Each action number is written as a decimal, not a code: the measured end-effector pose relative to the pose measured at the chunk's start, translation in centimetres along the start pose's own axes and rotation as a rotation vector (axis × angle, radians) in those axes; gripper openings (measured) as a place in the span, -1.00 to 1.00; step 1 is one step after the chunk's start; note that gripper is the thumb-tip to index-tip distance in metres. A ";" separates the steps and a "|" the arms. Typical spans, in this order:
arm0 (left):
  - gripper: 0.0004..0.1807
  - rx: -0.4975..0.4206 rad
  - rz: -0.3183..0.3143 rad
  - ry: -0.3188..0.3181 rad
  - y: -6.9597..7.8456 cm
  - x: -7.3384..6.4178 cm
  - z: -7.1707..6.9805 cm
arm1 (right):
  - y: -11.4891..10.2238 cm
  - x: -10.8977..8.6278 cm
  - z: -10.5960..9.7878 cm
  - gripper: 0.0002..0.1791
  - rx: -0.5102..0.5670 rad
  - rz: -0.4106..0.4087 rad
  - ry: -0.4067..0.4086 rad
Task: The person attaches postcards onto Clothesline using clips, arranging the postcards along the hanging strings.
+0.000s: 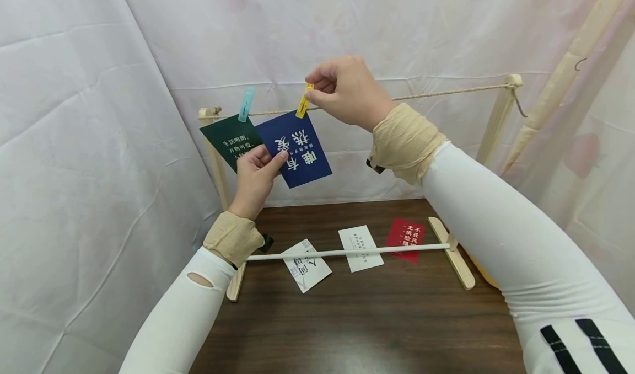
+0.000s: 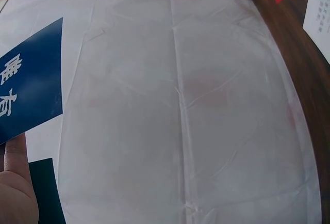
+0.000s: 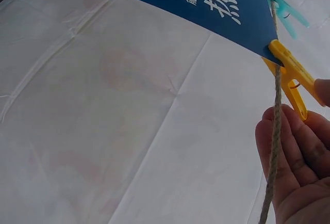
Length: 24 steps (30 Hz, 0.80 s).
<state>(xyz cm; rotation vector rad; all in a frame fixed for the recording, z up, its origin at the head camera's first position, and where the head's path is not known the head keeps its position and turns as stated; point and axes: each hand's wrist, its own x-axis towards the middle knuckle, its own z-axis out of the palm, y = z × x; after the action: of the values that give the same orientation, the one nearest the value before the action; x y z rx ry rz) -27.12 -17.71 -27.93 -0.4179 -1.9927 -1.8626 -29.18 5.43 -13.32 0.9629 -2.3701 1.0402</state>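
Note:
My left hand [image 1: 254,178] pinches the edge of a dark blue card [image 1: 310,153] with white lettering, thumb in front. At the card's top corner my right hand [image 1: 347,92] pinches a yellow clothespin [image 1: 303,102] by its handle ends. In the right wrist view the clothespin's nose [image 3: 277,51] sits over the card corner and the twine [image 3: 275,146]. To the left, a dark green card [image 1: 230,137] hangs from the twine under a light blue clothespin [image 1: 246,103]; the left hand and blue card overlap part of it.
The twine runs between two wooden posts [image 1: 496,123]. A white rod [image 1: 322,254] joins the stand's wooden feet [image 1: 451,255] low over the brown table [image 1: 357,319]. Beneath it lie a patterned white card [image 1: 310,277], a plain white card [image 1: 364,262] and a red card [image 1: 404,233].

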 end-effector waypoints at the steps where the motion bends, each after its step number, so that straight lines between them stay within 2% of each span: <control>1: -0.66 -0.001 0.000 0.000 -0.1 0.0 0.0 | 0.0 0.0 0.0 -0.68 0.003 0.002 -0.001; 6: -0.64 -0.027 -0.003 -0.007 -0.4 -0.2 0.0 | 0.3 -0.5 -0.1 -0.64 -0.009 -0.008 0.019; 10: -0.65 -0.064 -0.014 -0.015 -0.8 -0.4 0.0 | 0.6 -1.1 -0.3 -0.64 -0.035 -0.027 0.065; 13: -0.71 -0.059 -0.016 -0.010 -1.1 -0.6 0.0 | 0.7 -1.8 -0.4 -0.68 -0.036 -0.052 0.108; 18: -0.80 -0.017 -0.024 -0.015 -1.6 -1.1 0.2 | 0.9 -3.0 -0.7 -0.78 -0.005 -0.138 0.187; 24: -0.70 -0.009 -0.043 -0.062 -2.7 -1.8 0.3 | 1.2 -4.2 -0.8 -0.86 0.028 -0.225 0.228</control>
<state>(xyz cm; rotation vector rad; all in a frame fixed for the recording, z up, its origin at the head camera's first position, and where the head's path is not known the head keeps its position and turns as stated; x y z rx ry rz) -26.79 -17.51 -31.16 -0.4434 -2.0496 -1.9078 -27.05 8.47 -15.74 1.0331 -2.0174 1.0373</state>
